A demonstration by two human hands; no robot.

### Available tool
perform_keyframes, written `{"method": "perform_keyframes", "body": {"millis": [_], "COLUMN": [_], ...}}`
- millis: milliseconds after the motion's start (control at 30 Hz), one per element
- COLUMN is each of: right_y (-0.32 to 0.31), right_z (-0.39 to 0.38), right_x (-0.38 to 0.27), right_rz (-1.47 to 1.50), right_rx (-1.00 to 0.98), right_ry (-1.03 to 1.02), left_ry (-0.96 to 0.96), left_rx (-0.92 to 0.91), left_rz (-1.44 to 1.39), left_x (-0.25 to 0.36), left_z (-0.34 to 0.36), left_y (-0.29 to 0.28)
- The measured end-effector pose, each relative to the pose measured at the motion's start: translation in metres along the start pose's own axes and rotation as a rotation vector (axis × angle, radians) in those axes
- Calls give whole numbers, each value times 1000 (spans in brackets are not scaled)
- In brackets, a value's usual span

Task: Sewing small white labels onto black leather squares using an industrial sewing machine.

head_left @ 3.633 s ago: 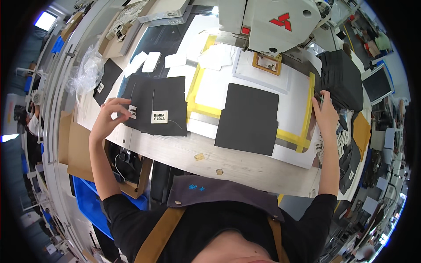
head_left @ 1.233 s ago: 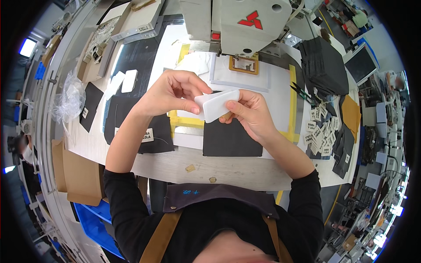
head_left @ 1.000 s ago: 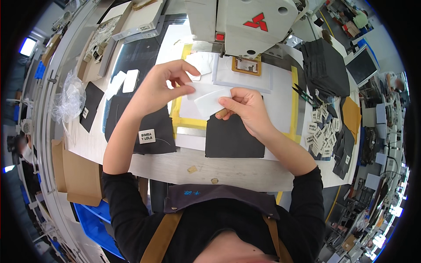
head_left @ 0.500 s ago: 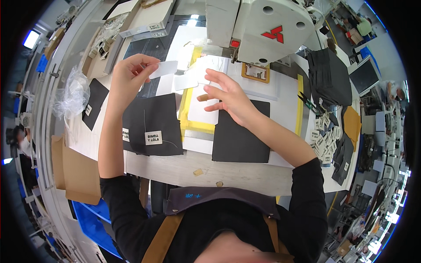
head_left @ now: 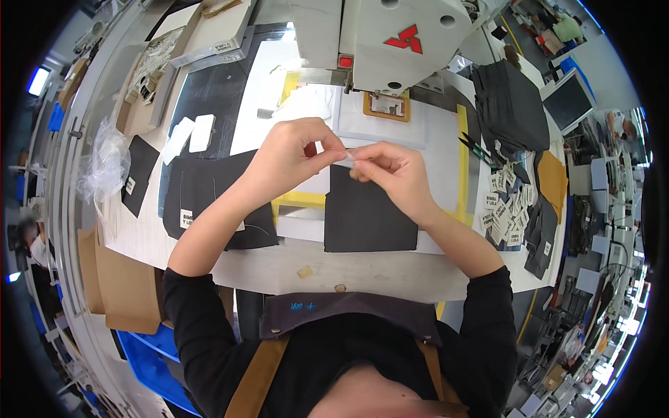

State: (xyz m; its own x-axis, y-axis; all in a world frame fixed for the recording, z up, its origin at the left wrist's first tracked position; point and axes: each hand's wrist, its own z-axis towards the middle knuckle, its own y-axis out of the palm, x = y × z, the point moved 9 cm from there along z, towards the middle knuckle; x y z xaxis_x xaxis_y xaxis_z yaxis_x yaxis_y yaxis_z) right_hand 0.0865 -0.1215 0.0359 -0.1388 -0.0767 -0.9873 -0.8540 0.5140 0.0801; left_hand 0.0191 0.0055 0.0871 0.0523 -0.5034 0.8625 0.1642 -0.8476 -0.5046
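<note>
My left hand (head_left: 296,150) and my right hand (head_left: 396,173) meet in front of the sewing machine (head_left: 390,52). Thumb and fingers of each pinch a small whitish, translucent piece (head_left: 349,159), mostly covered by the fingertips. Just below lies a black fabric panel (head_left: 371,219), flat on the white work surface. Another black panel (head_left: 209,177) with cream labels and loose threads lies left, partly under my left forearm. Beyond my hands sit a pile of white pieces (head_left: 306,103) and a brass-coloured frame (head_left: 385,109) under the machine head.
Two white rounded cards (head_left: 202,132) lie on the dark plate at left. To the right are a pile of cream labels (head_left: 507,212), thread snips (head_left: 477,150) and a stack of black panels (head_left: 509,104). A clear plastic bag (head_left: 104,160) and open boxes (head_left: 216,38) stand left.
My left hand has moved right and come down to meet my right hand. The white piece it held is gone from it; two white cards now lie on the dark plate. The view has shifted slightly.
</note>
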Motion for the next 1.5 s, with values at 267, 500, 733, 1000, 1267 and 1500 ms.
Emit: {"method": "perform_keyframes", "body": {"millis": [267,500,733,1000,1267,1500], "right_y": [-55,-66,-53,-45,-37,-37], "right_z": [0,-3,-11,-13,-9,-6], "right_x": [-30,-18,-21,-17,-11,-6], "right_rz": [-749,-1226,-1379,-1488,-1533,-1554], "right_rx": [107,205,213,243,222,253], "right_ry": [-549,-732,-737,-682,-501,-471], "left_ry": [622,808,712,665,517,614], "left_rx": [187,54,32,-1,90,98], "left_rz": [272,650,709,729,823,731], "left_x": [4,-9,-19,-17,-11,15], "left_z": [25,41,49,48,44,38], "left_y": [42,80,81,79,74,81]}}
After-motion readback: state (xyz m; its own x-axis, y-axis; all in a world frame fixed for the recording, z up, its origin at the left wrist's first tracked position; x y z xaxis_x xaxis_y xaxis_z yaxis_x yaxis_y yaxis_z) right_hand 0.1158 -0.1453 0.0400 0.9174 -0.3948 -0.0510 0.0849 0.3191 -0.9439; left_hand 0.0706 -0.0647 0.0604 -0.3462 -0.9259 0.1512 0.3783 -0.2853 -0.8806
